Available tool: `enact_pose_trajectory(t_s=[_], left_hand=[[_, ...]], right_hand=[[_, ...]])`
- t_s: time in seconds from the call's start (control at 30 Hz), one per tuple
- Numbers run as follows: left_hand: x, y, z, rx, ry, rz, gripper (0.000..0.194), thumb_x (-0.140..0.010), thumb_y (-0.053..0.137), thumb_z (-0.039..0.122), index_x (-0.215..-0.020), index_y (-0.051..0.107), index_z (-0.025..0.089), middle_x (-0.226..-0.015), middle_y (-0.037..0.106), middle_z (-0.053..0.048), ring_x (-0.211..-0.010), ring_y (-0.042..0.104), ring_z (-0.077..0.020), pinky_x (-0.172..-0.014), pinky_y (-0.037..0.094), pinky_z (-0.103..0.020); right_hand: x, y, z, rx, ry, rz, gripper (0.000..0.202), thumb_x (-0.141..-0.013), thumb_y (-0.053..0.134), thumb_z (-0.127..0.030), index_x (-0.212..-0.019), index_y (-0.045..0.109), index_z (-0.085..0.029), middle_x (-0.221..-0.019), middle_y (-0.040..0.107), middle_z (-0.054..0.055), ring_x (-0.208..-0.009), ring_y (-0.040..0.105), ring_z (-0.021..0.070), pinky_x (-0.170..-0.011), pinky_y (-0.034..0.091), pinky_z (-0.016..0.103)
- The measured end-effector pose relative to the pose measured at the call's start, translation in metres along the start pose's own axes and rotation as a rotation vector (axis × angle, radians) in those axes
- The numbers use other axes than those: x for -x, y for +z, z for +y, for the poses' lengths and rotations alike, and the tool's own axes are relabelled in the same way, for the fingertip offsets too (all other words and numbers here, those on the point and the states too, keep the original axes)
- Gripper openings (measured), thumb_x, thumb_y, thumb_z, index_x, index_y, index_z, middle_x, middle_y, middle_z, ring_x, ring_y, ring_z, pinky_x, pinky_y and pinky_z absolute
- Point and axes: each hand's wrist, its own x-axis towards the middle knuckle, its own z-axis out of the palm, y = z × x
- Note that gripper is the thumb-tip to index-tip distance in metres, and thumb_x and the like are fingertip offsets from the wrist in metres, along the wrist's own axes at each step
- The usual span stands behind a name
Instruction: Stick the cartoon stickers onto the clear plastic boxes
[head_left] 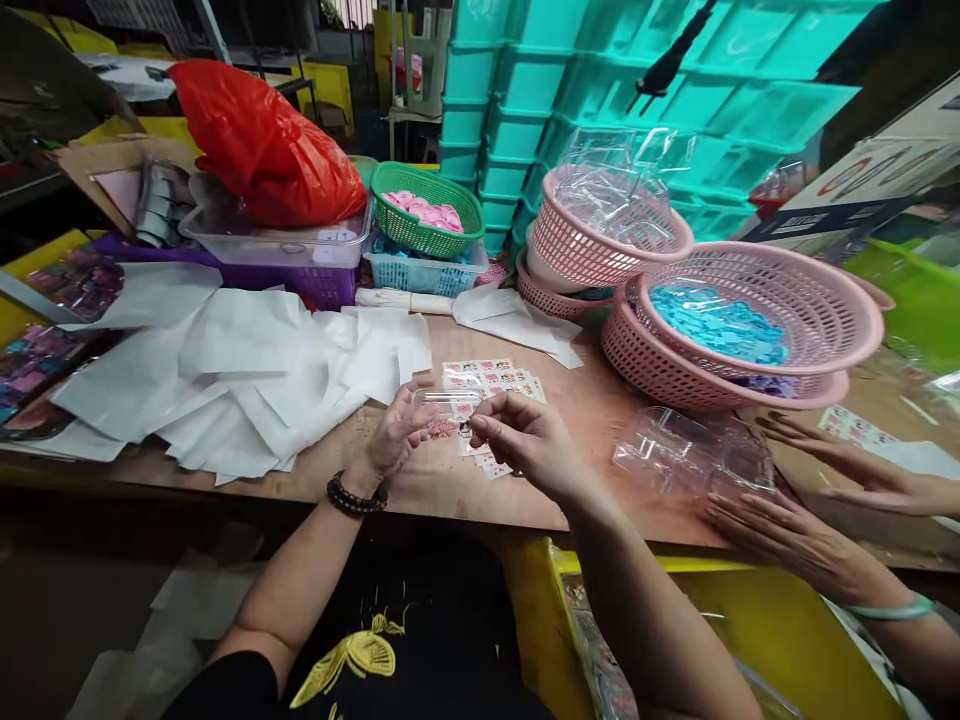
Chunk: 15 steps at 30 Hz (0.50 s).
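My left hand [397, 435] is closed round the left end of a small clear plastic box [448, 400], held just above the table. Small pink pieces [441, 427] show at the box, though I cannot tell whether they lie inside it. My right hand [525, 438] is at the box's right end, thumb and forefinger pinched together. A small dark-and-white sticker [465, 429] shows at those fingertips. Beneath and behind the hands lie several sheets of printed stickers [495, 375] with pink and black pictures.
White backing papers [247, 345] are heaped on the left. Pink baskets [757, 300] with blue pieces stand right, near clear plastic packs [667, 450]. A co-worker's hands [787, 530] touch the packs. A green basket [431, 235] and stacked turquoise bins [517, 120] are behind.
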Motion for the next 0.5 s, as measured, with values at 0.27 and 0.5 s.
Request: enact_pose_trajectory(t_s=[0.27, 0.5], left_hand=[[-0.003, 0.005, -0.011, 0.178, -0.054, 0.204, 0.036, -0.083, 0.076, 0.044, -0.102, 0.060, 0.018, -0.089, 0.072, -0.003, -0.081, 0.072, -0.0163, -0.079, 0.056, -0.029], [-0.017, 0.001, -0.015, 0.516, -0.273, 0.532, 0.016, -0.088, 0.062, -0.001, -0.093, 0.064, 0.013, -0.073, 0.066, 0.001, -0.057, 0.064, -0.0045, -0.060, 0.055, -0.011]], right_hand=[[-0.017, 0.004, 0.022, 0.037, 0.036, 0.102, 0.042, -0.072, 0.079, -0.056, -0.075, 0.061, -0.018, -0.061, 0.065, -0.001, -0.045, 0.041, 0.0074, -0.042, 0.029, 0.023], [-0.021, 0.004, 0.047, 0.010, -0.311, 0.350, 0.031, -0.082, 0.072, -0.050, -0.083, 0.061, -0.022, -0.077, 0.065, 0.001, -0.070, 0.061, 0.0150, -0.069, 0.051, 0.031]])
